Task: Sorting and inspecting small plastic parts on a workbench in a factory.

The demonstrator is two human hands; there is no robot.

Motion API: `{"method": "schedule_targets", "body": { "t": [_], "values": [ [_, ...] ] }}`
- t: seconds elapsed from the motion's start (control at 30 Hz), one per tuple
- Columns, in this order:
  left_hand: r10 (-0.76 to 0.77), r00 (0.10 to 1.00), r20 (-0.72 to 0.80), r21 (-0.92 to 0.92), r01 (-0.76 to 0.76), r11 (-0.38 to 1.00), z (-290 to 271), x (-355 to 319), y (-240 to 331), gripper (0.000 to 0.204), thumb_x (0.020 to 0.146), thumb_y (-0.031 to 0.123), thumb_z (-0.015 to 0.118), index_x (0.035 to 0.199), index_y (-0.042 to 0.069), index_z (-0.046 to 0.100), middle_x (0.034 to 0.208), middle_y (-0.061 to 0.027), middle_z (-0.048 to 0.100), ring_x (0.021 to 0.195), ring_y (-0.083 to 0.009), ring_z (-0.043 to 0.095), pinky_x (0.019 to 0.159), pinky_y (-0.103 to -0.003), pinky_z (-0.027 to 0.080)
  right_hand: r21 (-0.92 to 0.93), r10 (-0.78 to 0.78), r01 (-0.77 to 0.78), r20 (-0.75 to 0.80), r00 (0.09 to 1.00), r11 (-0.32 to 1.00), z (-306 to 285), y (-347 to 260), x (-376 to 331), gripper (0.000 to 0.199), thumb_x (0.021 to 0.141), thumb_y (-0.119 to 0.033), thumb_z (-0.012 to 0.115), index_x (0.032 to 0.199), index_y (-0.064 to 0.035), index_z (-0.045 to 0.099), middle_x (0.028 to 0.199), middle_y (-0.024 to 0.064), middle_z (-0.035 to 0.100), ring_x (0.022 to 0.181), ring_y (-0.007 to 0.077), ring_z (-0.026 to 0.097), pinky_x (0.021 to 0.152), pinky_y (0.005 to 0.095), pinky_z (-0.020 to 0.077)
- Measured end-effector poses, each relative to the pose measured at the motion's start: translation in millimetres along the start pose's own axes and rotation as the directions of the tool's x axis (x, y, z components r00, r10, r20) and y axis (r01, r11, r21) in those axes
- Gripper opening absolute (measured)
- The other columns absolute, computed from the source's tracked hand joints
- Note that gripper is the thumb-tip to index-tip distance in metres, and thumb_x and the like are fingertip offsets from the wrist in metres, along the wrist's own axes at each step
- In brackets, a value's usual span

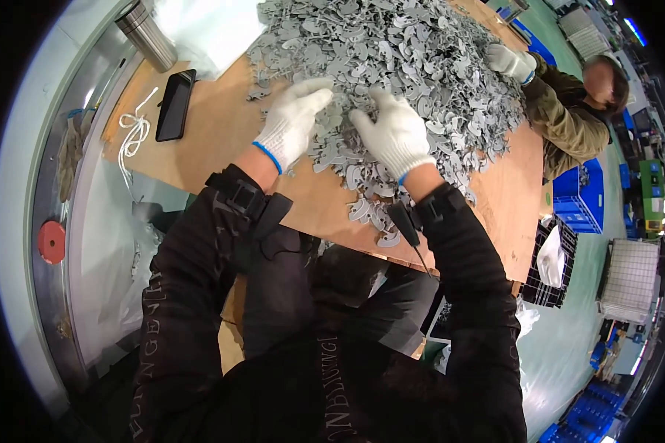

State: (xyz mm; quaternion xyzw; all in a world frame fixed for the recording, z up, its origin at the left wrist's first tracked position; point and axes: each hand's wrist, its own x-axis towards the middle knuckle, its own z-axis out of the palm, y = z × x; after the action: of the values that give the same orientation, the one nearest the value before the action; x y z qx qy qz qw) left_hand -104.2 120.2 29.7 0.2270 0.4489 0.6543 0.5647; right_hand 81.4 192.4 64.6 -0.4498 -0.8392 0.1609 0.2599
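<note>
Head view: two gloved hands, left hand [292, 122], right hand [395, 136], on one parts pile [414, 59].

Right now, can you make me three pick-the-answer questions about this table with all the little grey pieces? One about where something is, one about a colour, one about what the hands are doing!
1. Where is the black phone?
A. left of the grey pieces
B. under the pile
C. on the floor

2. What colour are the gloves?
A. red
B. white with blue cuffs
C. black

3. What are the person's left hand and right hand doing?
A. hanging off the table
B. holding the phone
C. resting on the pile

Answers: 1 A, it lies on the wooden board beside the heap. 2 B, both gloves show white knit and a blue edge. 3 C, both palms lie spread on the pieces.
</note>
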Motion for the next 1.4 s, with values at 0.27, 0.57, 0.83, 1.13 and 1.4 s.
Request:
{"method": "schedule_targets", "body": {
  "t": [0.27, 0.57, 0.83, 1.13, 1.4],
  "values": [
    [0.087, 0.995, -0.043, 0.193, -0.077, 0.978, 15, -4, 5, 0.031, 0.110, 0.023, 0.067, 0.134, 0.004, 0.073, 0.113, -0.0020, 0.074, 0.099, -0.0119, 0.068, 0.086, -0.030, 0.057, 0.024, 0.008, -0.008, 0.027, 1.000, 1.000, 1, 5, -2, 0.036, 0.099, -0.024, 0.074, 0.129, -0.0045, 0.076, 0.111, 0.0171, 0.080, 0.100, 0.0285, 0.078, 0.093, 0.0397, 0.0613],
    [-0.107, 0.989, 0.107, 0.077, 0.099, 0.992, 19, -4, 16, 0.032, 0.113, 0.036, 0.069, 0.128, 0.007, 0.072, 0.112, -0.0033, 0.074, 0.092, -0.0104, 0.067, 0.080, -0.032, 0.061, 0.620, 0.127, -0.226, 0.200, 0.972, 0.751, 7, -2, -5, 0.033, 0.103, -0.004, 0.066, 0.135, -0.0051, 0.072, 0.111, 0.0102, 0.081, 0.093, 0.0195, 0.079, 0.085, 0.0334, 0.0645],
    [-0.178, 0.983, 0.032, 0.364, 0.155, 0.919, 31, 26, 27, 0.035, 0.110, 0.034, 0.068, 0.133, 0.007, 0.071, 0.112, -0.0049, 0.077, 0.091, -0.0109, 0.070, 0.078, -0.033, 0.062, -0.360, 0.069, -0.175, -0.289, 0.955, 0.916, -51, 132, 61, 0.047, 0.101, -0.026, 0.073, 0.145, -0.0134, 0.070, 0.146, 0.0215, 0.069, 0.124, 0.0398, 0.072, 0.115, 0.0436, 0.0539],
    [-0.035, 0.865, 0.501, 0.835, -0.494, -0.243, 145, 109, 10, 0.033, 0.101, 0.030, 0.061, 0.119, 0.010, 0.080, 0.119, -0.0168, 0.082, 0.114, -0.0381, 0.078, 0.096, -0.050, 0.063, -0.196, 0.111, -0.116, -0.036, 0.993, 0.974, -68, 149, 56, 0.043, 0.097, -0.031, 0.080, 0.135, -0.0124, 0.076, 0.130, 0.0166, 0.078, 0.118, 0.0348, 0.075, 0.107, 0.0415, 0.0567],
    [-0.054, 0.848, 0.528, 0.738, -0.489, -0.465, 128, 133, 2, 0.031, 0.100, 0.029, 0.062, 0.113, 0.009, 0.082, 0.116, -0.0172, 0.082, 0.107, -0.0393, 0.079, 0.090, -0.051, 0.064, 0.743, 0.458, -0.395, 0.134, 0.879, 0.541, -96, 186, 19, 0.029, 0.103, -0.014, 0.075, 0.131, -0.0033, 0.077, 0.108, 0.0084, 0.081, 0.089, 0.0189, 0.073, 0.085, 0.0353, 0.0605]
  ]
}}
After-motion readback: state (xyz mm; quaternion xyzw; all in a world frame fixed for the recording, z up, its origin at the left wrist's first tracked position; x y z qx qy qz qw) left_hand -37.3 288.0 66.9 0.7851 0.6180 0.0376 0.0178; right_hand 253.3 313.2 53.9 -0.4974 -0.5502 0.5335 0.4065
